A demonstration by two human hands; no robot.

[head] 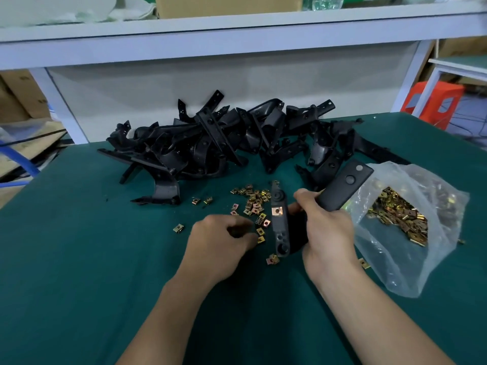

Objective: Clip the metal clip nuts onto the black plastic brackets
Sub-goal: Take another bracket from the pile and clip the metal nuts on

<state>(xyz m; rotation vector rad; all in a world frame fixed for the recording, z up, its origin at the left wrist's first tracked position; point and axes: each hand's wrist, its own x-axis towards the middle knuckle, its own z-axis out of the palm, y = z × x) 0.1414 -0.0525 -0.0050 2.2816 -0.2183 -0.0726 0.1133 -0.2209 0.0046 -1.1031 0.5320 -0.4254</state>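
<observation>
A person's right hand grips a black, two-armed plastic bracket at its bend. One arm rises toward the far right, and the other points down to the table between the two hands. On my feed, a brass-coloured metal clip nut sits clipped on that lower arm. The left hand rests just left of the bracket, its fingers curled down among a scatter of loose clip nuts. I cannot tell whether it has one pinched.

A clear plastic bag lies open just right of the right hand, with more of the same nuts heaped inside. Beyond the hands, a tangled pile of black plastic brackets runs across the far side of the table. One bracket lies apart at the pile's near left edge.

The work surface is a dark green mat. Behind it stands a pale grey shelf frame with a brown cardboard box on top. An orange plastic stool stands at the far right.
</observation>
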